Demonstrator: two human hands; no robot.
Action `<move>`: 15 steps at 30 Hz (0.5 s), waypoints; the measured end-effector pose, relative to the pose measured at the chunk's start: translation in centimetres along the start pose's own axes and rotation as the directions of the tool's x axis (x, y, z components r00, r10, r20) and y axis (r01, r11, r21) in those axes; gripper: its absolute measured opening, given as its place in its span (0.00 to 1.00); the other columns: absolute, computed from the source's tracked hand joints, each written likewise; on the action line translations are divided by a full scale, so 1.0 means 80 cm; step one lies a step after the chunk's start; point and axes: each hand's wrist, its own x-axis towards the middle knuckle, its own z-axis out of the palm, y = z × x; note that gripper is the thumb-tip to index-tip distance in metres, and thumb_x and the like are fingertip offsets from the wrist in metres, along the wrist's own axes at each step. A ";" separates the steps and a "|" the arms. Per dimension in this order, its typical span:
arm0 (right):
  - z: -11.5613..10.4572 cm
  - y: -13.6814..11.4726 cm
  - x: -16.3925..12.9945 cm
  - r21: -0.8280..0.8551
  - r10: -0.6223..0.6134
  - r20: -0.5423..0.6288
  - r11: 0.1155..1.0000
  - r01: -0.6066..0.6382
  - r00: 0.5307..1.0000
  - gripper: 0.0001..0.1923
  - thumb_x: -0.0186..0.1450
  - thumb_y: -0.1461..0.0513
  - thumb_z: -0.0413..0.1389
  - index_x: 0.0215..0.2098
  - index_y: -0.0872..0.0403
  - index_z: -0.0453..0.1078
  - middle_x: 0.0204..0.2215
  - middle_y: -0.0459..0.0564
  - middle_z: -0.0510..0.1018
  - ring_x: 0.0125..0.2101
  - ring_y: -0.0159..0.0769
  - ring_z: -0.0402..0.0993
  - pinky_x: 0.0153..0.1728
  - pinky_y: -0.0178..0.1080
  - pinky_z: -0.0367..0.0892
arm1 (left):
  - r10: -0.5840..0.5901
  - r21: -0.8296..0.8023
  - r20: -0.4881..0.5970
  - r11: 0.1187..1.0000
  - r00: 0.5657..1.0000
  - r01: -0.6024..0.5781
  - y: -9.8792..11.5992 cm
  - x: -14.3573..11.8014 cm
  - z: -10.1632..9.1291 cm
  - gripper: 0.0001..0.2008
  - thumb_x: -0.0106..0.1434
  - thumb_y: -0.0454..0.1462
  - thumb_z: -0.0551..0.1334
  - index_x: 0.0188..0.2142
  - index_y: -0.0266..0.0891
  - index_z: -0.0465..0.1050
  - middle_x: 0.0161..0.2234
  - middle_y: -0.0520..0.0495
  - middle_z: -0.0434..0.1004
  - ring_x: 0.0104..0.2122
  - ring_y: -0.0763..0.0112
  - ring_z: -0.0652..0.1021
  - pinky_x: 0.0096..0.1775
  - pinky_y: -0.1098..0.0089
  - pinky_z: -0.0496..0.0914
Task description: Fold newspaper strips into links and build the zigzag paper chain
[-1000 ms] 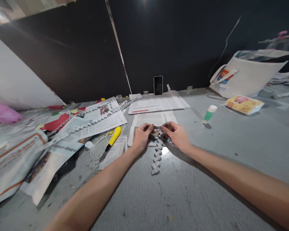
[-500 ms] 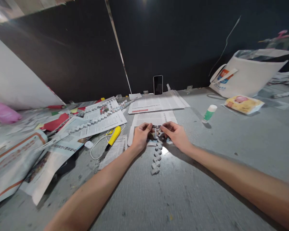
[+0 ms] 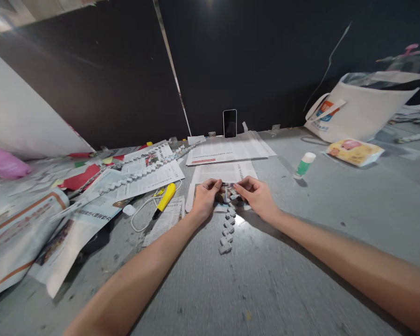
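Observation:
Near the middle of the grey table, my left hand (image 3: 207, 198) and my right hand (image 3: 256, 196) face each other. Thumb and fingers of each are pinched on opposite ends of a small dark folded paper strip (image 3: 227, 185). Just beneath it, a zigzag chain of folded newspaper (image 3: 227, 228) runs toward me on the tabletop; its upper end lies between my hands. Printed newspaper sheets (image 3: 224, 171) lie flat behind and partly under my hands. Whether the strip is joined to the chain, I cannot tell.
A yellow-handled cutter (image 3: 166, 198), a white cable (image 3: 135, 224) and a longer paper chain (image 3: 133, 177) lie left among newspapers. A phone (image 3: 230, 123) leans on the dark wall. To the right stand a glue stick (image 3: 304, 165), a yellow packet (image 3: 355, 151) and a white bag (image 3: 360, 107).
My right fingers have shifted slightly around the end of the strip. Both hands otherwise stay in place, and the chain below has not moved.

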 end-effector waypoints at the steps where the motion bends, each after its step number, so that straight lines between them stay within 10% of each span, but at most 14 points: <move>1: 0.000 0.000 0.000 -0.001 0.002 -0.002 1.000 -0.002 1.000 0.26 0.62 0.39 0.66 0.29 0.51 0.70 0.20 0.42 0.67 0.22 0.31 0.60 0.25 0.38 0.58 | -0.004 -0.001 0.002 1.000 1.000 0.004 0.001 0.000 0.000 0.27 0.52 0.56 0.77 0.33 0.36 0.76 0.25 0.50 0.76 0.21 0.73 0.74 0.24 0.71 0.71; 15: -0.001 0.001 -0.001 -0.013 0.002 0.015 1.000 -0.002 1.000 0.27 0.62 0.38 0.64 0.28 0.50 0.66 0.21 0.42 0.66 0.23 0.32 0.60 0.25 0.38 0.58 | -0.005 0.043 0.019 0.999 1.000 0.004 -0.002 0.000 -0.002 0.26 0.55 0.56 0.75 0.34 0.36 0.77 0.26 0.50 0.76 0.22 0.74 0.74 0.25 0.71 0.71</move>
